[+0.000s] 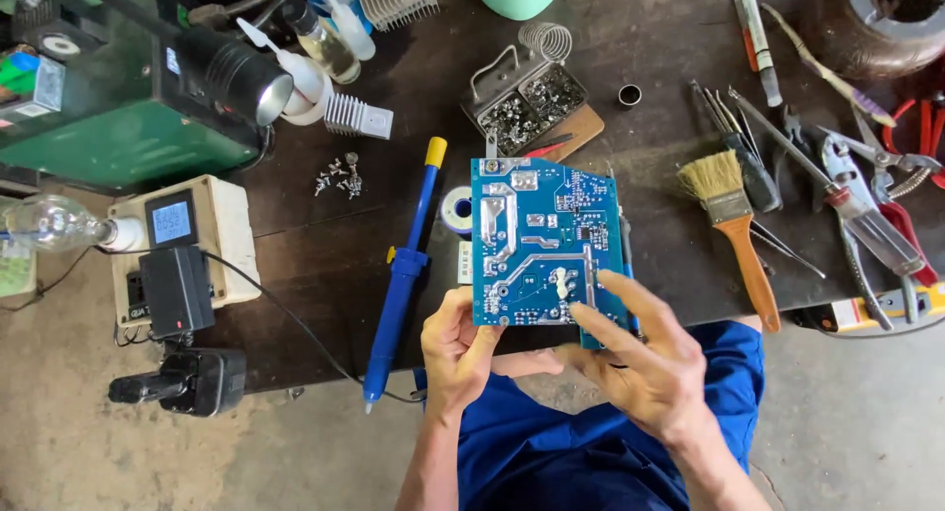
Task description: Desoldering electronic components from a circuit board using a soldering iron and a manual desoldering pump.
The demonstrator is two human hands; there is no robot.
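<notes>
A blue circuit board (539,237) with silver solder traces is held upright over the dark workbench (650,48), solder side toward me. My left hand (457,355) grips its lower left corner. My right hand (640,358) holds the lower right edge, index finger resting on the board near a white blob. A thin dark tool (627,255) runs along the board's right edge, by my right hand; who holds it is unclear.
A blue desoldering pump (402,275) with a yellow cap lies left of the board. Solder roll (457,211), tray of screws (527,102), brush (733,225), pliers and cutters (866,196) at right. Green machine (118,88), meter box (182,240), bulb (54,223) at left.
</notes>
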